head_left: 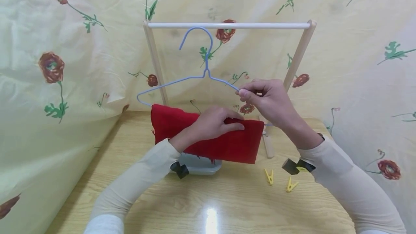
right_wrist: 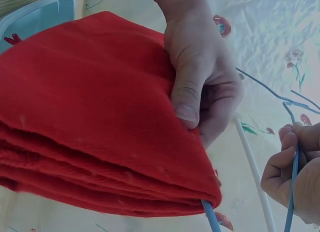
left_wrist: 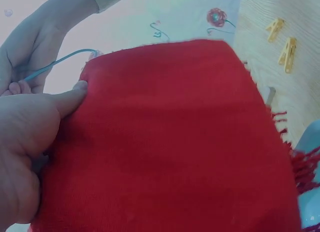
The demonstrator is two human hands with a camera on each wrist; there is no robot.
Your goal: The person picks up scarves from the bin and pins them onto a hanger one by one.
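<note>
The red cloth (head_left: 224,149) is already folded in layers over the lower bar (right_wrist: 211,216) of the blue hanger (head_left: 206,61). Its top edge is gripped by the left hand (head_left: 214,122), the hanger's thin, sloping shoulder (head_left: 224,81) pinched by the right hand (head_left: 269,100). The hook (head_left: 196,27) is not looped over the smooth white rail (head_left: 260,26); two yellow clothespins (head_left: 269,178) are left unattached on the wood-grained surface (head_left: 146,198). Loose fringe (left_wrist: 305,167) is seen.

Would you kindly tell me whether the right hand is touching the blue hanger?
Touching: the right wrist view plainly shows the right hand with its fingers curled round the blue hanger.
</note>
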